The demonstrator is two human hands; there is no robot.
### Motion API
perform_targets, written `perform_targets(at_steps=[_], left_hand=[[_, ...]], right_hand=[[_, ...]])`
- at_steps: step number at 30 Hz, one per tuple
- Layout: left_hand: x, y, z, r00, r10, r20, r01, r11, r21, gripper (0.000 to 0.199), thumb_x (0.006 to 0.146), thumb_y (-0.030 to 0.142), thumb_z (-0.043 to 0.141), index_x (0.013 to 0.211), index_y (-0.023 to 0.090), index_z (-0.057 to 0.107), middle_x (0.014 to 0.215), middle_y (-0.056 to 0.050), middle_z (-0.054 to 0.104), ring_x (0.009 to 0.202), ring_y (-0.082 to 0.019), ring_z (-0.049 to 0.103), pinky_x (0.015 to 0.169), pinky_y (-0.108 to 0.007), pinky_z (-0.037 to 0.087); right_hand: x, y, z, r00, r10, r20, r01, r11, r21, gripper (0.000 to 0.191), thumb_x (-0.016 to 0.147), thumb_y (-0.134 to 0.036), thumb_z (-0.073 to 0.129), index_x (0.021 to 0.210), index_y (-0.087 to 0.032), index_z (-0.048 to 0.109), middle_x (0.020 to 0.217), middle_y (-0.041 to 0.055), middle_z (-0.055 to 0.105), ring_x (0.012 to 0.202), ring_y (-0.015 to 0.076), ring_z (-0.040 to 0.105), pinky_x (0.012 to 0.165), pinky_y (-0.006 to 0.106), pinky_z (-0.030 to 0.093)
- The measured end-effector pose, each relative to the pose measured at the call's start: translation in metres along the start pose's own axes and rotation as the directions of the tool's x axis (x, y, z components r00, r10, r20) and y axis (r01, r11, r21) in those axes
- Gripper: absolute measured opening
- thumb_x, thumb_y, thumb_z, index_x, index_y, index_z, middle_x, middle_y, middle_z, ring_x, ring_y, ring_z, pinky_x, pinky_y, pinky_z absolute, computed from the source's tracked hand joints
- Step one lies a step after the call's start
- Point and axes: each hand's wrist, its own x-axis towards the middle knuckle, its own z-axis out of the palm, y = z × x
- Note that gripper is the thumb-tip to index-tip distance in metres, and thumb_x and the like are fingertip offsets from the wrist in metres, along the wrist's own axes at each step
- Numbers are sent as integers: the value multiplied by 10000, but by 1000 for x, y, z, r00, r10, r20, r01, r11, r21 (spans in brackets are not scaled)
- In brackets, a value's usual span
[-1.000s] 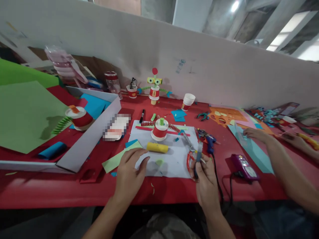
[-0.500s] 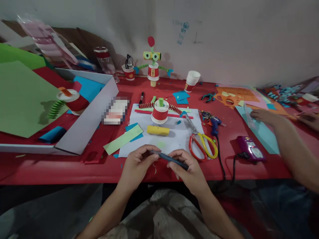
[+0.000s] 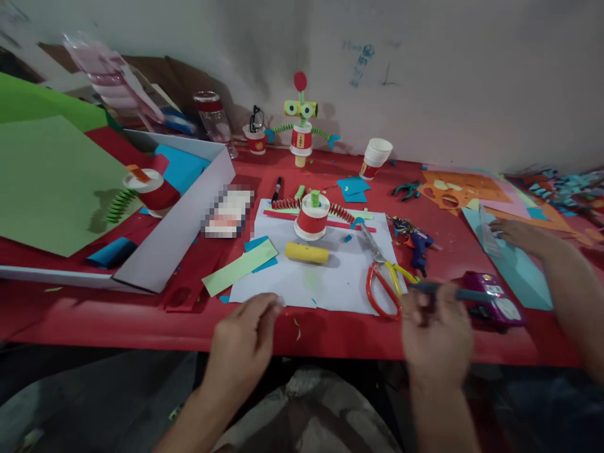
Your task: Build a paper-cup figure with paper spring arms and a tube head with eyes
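My right hand [image 3: 438,333] is closed on a dark pen [image 3: 472,294], held level above the scissors' handles and the purple device; motion blurs it. At the sheet's front edge, my left hand [image 3: 245,336] has its fingers curled together, with a tiny pale bit at the tips that I cannot make out. Between and beyond my hands lies a yellow paper roll [image 3: 306,253] on the white sheet [image 3: 278,286]. Behind it stands a red and white paper cup [image 3: 311,217] with folded red paper arms. The scissors [image 3: 381,286] lie left of my right hand.
A glue gun [image 3: 419,248] and a purple device [image 3: 500,305] lie on the right, near another person's hand [image 3: 516,236]. A white box [image 3: 174,233] stands left. At the back are a finished paper-cup figure [image 3: 301,135] and stacked cups [image 3: 376,154].
My right hand has moved right, taking the pen out of my left hand's fingers. My left hand has drawn slightly down and left. The view has shifted a little.
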Motion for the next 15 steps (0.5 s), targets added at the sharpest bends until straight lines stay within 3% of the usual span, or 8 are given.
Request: perform_targets(at_steps=[2, 4, 6, 9, 12, 15], left_hand=[[10, -22, -9, 999, -11, -48, 14, 999, 49, 198, 949, 276, 509, 965, 194, 688, 911, -71, 753, 849, -205, 717, 736, -289, 554], [25, -45, -13, 988, -43, -150, 67, 984, 164, 230, 929, 331, 535, 923, 200, 724, 955, -90, 729, 880, -236, 696, 791, -342, 555], [40, -67, -13, 972, -89, -219, 147, 954, 263, 250, 911, 325, 538, 927, 184, 744, 928, -97, 708, 866, -256, 678, 813, -382, 550], [55, -90, -11, 960, -174, -221, 237, 922, 305, 267, 895, 259, 515, 955, 157, 754, 913, -93, 697, 834, -247, 675, 788, -374, 552], [55, -93, -7, 952, -167, -255, 251, 905, 344, 285, 881, 236, 530, 1048, 146, 742, 989, -123, 703, 935, -288, 663, 862, -433, 539], [44, -74, 3, 961, 2, -277, 104, 924, 368, 275, 900, 203, 541, 1107, 193, 721, 1056, -122, 710, 998, -295, 638, 932, -476, 506]], right_hand=[[9, -6, -6, 993, 23, -112, -7, 990, 137, 243, 939, -449, 597, 813, -241, 580, 606, -55, 481, 491, 102, 461, 418, 211, 354], [3, -3, -2, 994, 98, -44, -87, 975, 205, 147, 892, -380, 683, 898, -235, 658, 656, -34, 584, 533, 104, 519, 454, 213, 398], [-12, 8, 9, 987, 148, 63, -156, 975, 160, 135, 902, -352, 676, 974, -240, 698, 744, -4, 663, 583, 111, 562, 488, 221, 430], [-31, 28, 21, 981, 168, 100, -174, 983, 54, 169, 935, -336, 634, 1055, -241, 705, 879, 28, 710, 620, 116, 573, 515, 236, 445], [-32, 39, 24, 985, 133, 110, -129, 991, -44, 149, 915, -327, 663, 1020, -229, 702, 784, 4, 680, 612, 118, 561, 541, 241, 448], [-24, 41, 28, 985, 115, 128, -108, 992, -61, 107, 891, -326, 695, 918, -224, 675, 651, -39, 596, 561, 106, 528, 520, 227, 426]])
